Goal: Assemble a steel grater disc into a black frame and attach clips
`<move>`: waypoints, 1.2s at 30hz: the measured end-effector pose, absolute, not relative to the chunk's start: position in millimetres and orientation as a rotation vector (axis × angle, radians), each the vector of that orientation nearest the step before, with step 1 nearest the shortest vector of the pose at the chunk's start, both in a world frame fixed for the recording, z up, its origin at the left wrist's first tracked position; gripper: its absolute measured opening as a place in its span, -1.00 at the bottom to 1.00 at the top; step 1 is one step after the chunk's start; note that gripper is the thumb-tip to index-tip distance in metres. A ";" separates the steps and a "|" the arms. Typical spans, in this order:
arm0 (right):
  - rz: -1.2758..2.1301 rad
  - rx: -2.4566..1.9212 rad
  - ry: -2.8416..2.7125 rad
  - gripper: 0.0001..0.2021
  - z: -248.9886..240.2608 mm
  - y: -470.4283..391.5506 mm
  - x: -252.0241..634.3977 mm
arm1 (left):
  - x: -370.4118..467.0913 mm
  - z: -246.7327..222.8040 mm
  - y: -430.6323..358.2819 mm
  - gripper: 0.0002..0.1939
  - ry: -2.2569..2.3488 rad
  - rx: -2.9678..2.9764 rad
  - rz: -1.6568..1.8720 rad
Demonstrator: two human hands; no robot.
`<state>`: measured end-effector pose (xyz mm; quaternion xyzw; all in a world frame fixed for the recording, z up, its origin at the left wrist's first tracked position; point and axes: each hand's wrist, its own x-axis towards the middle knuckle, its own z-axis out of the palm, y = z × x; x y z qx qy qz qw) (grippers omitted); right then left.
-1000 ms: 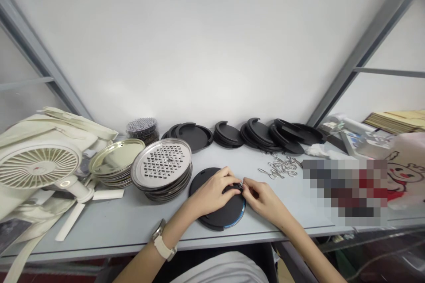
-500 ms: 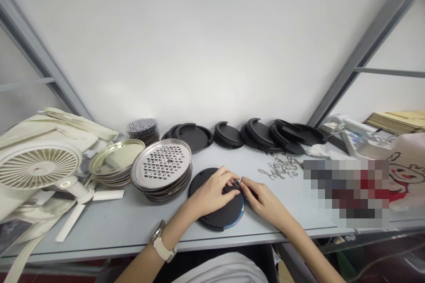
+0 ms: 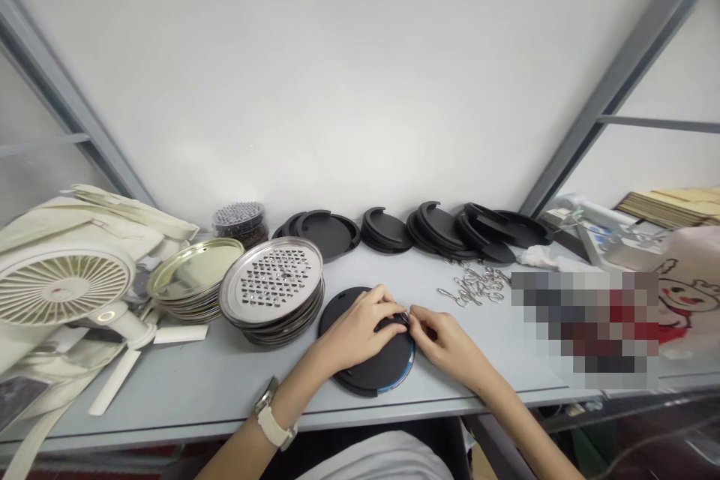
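on a grey bench (image 3: 174, 382), a round black disc (image 3: 388, 364) lies near the front edge. the left hand (image 3: 363, 326) spans it, its grip unclear. the right hand (image 3: 447, 337) pinches a small metal clasp (image 3: 406, 318) at the rim: apparently clasp work, calling for fine, steady fingers. stacked grater plates (image 3: 278, 281) crowd the left; rightward there's room.

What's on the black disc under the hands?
The left hand lies over the black disc; near its edge, a small metal piece shows between that hand and the right hand. Whatever the left hand covers is hidden.
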<state>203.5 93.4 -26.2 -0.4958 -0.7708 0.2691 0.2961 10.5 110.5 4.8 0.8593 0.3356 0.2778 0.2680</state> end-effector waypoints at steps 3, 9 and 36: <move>0.739 -1.319 -2.036 -0.70 -26.5 94.3 204.6 | 11.0 4.6 110.6 -0.75 0.900 2.313 0.754; 0.787 -1.318 -2.003 -0.66 -24.8 94.9 206.2 | 11.4 6.2 110.1 -0.78 0.868 2.279 0.755; 0.764 -1.354 -2.094 -0.68 -26.7 97.0 204.3 | 12.1 2.4 113.2 -0.78 0.822 2.173 0.755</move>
